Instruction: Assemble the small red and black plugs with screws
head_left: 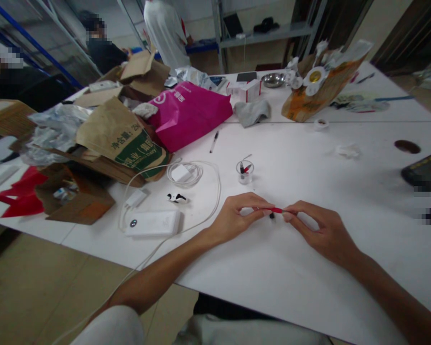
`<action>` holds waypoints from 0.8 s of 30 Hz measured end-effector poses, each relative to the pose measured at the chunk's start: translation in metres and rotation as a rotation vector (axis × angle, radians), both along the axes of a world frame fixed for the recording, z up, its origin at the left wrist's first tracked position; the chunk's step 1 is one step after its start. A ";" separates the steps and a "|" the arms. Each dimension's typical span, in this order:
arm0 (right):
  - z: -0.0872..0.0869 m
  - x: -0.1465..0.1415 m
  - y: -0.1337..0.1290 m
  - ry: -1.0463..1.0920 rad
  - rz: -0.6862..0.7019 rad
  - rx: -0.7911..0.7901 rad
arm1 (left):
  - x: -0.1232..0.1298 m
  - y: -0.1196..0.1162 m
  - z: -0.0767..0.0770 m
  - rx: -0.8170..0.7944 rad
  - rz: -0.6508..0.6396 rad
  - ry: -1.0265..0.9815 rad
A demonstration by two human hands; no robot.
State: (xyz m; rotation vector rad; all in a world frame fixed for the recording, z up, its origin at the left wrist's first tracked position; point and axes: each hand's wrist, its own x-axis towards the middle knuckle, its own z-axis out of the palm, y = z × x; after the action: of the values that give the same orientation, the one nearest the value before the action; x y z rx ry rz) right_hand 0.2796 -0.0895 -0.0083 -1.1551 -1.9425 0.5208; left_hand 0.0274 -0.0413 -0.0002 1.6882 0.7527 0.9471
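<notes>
My left hand [237,214] pinches the left end of a short red pen-like piece [276,210] between thumb and fingertips. At its other end, the thumb and forefinger of my right hand [321,230] are closed too. The fingers hide both ends, so its exact kind is unclear. A small black item [272,215] shows just below the red piece, between my hands. Beyond them stands a small clear cup [244,178] with a few red and black pen-like pieces in it. A pen [214,142] lies farther back on the white table [273,297].
Left of my hands are a white power bank [154,224], a coiled white cable [201,172] and chargers. A pink bag [190,112], a brown paper bag [122,136] and boxes crowd the back left. A tape roll [321,125] lies right of centre. People are beyond the table.
</notes>
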 end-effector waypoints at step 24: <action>-0.004 0.000 -0.002 -0.038 0.017 -0.034 | 0.001 -0.001 0.003 0.036 0.004 0.011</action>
State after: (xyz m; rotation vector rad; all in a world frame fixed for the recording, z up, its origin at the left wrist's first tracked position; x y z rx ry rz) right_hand 0.2801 -0.0918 -0.0123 -1.1781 -1.9847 0.5461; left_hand 0.0284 -0.0424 0.0026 1.7248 0.7514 0.9598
